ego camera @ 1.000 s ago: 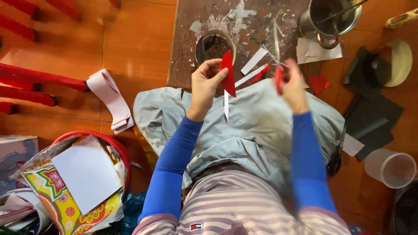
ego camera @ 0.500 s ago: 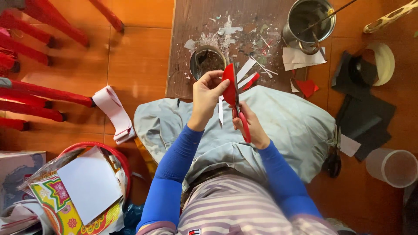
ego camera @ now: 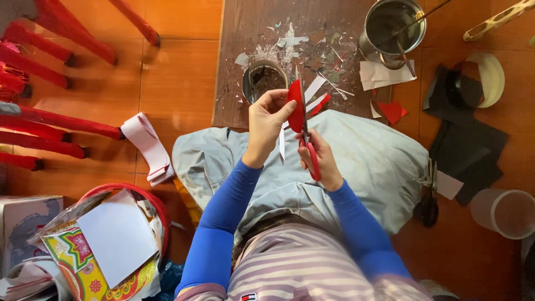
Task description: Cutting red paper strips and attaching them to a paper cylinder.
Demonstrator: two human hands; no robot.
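The left hand point(ego camera: 266, 124) pinches a curved piece of red paper point(ego camera: 295, 106) between thumb and fingertips, held up over the grey cloth point(ego camera: 368, 161) spread across the lap; the right hand point(ego camera: 319, 159) is closed through the handles of red-handled scissors point(ego camera: 306, 131), whose blades point far and cross the paper's right edge; a thin white paper strip point(ego camera: 282, 144) hangs from the paper between the two hands. Just beyond the hands lies a dark wooden board point(ego camera: 239, 44) littered with paper scraps; on it sit a small round tin point(ego camera: 263, 78), partly hidden by the left fingers, and a larger metal pot point(ego camera: 393, 25) at far right. Black paper sheets point(ego camera: 471, 150) lie at right; a clear plastic cup point(ego camera: 504, 212) stands near right; a red-rimmed basket of coloured paper point(ego camera: 159, 206) sits near left; red chair legs point(ego camera: 61, 120) at far left.
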